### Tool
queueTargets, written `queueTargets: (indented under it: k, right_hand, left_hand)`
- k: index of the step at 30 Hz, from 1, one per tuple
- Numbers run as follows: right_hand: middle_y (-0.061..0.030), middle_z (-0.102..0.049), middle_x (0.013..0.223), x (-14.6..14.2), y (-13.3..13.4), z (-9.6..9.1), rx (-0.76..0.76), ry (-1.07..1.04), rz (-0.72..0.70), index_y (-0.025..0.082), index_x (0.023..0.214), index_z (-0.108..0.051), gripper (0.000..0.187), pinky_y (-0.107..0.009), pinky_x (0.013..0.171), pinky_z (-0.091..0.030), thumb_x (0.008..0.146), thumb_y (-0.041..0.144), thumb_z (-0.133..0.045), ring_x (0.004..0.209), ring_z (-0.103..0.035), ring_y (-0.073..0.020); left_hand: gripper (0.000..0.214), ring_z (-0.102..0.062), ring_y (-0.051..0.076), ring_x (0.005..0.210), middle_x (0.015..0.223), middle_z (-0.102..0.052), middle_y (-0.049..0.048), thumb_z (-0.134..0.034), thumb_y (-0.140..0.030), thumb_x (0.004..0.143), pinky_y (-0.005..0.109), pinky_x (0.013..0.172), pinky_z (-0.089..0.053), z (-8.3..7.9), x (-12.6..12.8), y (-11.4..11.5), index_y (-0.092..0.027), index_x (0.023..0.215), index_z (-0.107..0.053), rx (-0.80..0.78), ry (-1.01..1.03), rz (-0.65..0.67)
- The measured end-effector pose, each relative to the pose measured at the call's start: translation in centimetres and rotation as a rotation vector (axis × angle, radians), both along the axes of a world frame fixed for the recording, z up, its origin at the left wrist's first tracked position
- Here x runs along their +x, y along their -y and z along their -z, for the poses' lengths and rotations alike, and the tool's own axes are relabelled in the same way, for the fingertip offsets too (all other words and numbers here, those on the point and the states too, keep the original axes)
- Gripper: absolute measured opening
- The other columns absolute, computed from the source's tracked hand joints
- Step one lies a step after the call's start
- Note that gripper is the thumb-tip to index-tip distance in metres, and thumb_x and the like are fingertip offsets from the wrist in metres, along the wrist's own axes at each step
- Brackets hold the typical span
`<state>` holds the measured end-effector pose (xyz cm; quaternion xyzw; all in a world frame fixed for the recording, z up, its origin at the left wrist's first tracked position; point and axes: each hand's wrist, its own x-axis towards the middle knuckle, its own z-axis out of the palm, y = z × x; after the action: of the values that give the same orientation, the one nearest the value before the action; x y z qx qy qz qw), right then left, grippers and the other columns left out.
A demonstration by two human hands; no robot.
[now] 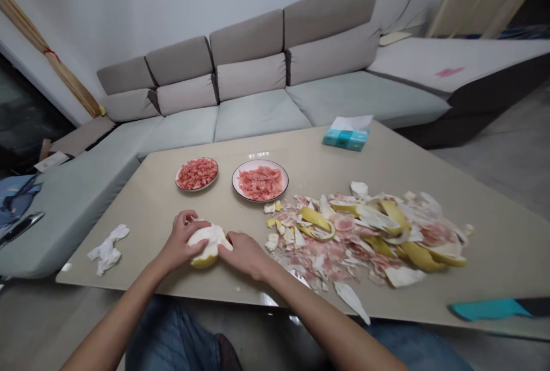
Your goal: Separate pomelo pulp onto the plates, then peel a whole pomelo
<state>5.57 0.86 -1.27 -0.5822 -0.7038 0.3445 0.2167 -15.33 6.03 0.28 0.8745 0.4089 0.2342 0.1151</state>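
Note:
Both of my hands are on a partly peeled pomelo (209, 241) low over the near side of the table. White pith shows on its top, and yellow rind is left underneath. My left hand (183, 239) wraps round its left side, thumb on the pith. My right hand (244, 253) grips the right edge, its thumb on the white pith and its fingers mostly hidden behind. Beyond the hands stand two plates of pink pomelo flesh, a left plate (192, 189) and a right plate (236, 188).
A wide heap of yellow peel (419, 256), pith and membranes covers the table's right half. A knife with a teal blade (485, 309) lies at the near right edge. Crumpled tissue (107, 249) is at the left, a blue tissue pack (346, 137) at the back. A grey sofa (253, 116) stands behind.

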Motion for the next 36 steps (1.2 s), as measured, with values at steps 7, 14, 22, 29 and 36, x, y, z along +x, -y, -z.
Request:
queueTargets:
  k: [7,14,22,29,36]
  right_hand:
    - [-0.0113,-0.075,0.089,0.1,-0.5,-1.7,-0.085,0.035,-0.074,0.016,0.094,-0.074,0.034,-0.026,0.060,-0.039,0.079,0.032,-0.047,0.077,-0.066,-0.0236]
    - [-0.0117,-0.073,0.077,0.0,-0.6,-2.4,-0.138,0.037,-0.042,0.013,0.091,-0.073,0.038,-0.026,0.055,-0.037,0.081,0.036,-0.045,0.067,-0.065,-0.0223]
    - [-0.0087,-0.071,0.077,-0.4,-2.0,-2.1,-0.183,-0.061,-0.014,0.013,0.089,-0.071,0.038,-0.024,0.056,-0.037,0.085,0.042,-0.046,0.067,-0.062,-0.0183]
    - [-0.0016,-0.058,0.053,0.2,-4.9,-1.9,-0.397,-0.107,-0.031,0.015,0.064,-0.065,0.029,-0.023,0.047,-0.035,0.079,0.034,-0.050,0.047,-0.050,-0.0126]
    - [-0.0017,-0.050,0.043,-0.3,-5.7,-1.4,-0.637,-0.129,0.053,0.019,0.049,-0.054,0.019,-0.025,0.034,-0.029,0.067,0.025,-0.059,0.034,-0.041,-0.0123]
  left_hand:
    - [0.058,-0.033,0.032,0.134,0.148,-0.028,0.0138,-0.059,-0.025,0.085,0.052,0.107,-0.035,1.2,1.7,5.5,-0.029,0.139,-0.038,0.073,-0.054,-0.065]
    - [0.074,-0.036,0.033,0.132,0.144,-0.028,0.0142,-0.074,-0.026,0.071,0.051,0.106,-0.037,1.7,0.8,2.6,-0.030,0.135,-0.037,-0.035,-0.025,0.019]
    - [0.084,-0.039,0.032,0.130,0.140,-0.034,0.0134,-0.082,-0.036,0.061,0.048,0.107,-0.037,1.4,-0.3,-0.8,-0.028,0.133,-0.040,-0.167,0.000,0.117]
    - [0.073,-0.046,0.030,0.123,0.129,-0.046,0.0101,-0.079,-0.034,0.061,0.043,0.105,-0.039,-0.1,0.3,-2.4,-0.025,0.127,-0.048,-0.244,0.003,0.135]
    - [0.072,-0.052,0.031,0.114,0.132,-0.043,0.0100,-0.079,-0.035,0.059,0.043,0.098,-0.043,-1.8,2.2,-1.8,-0.028,0.126,-0.052,-0.270,-0.131,0.147]
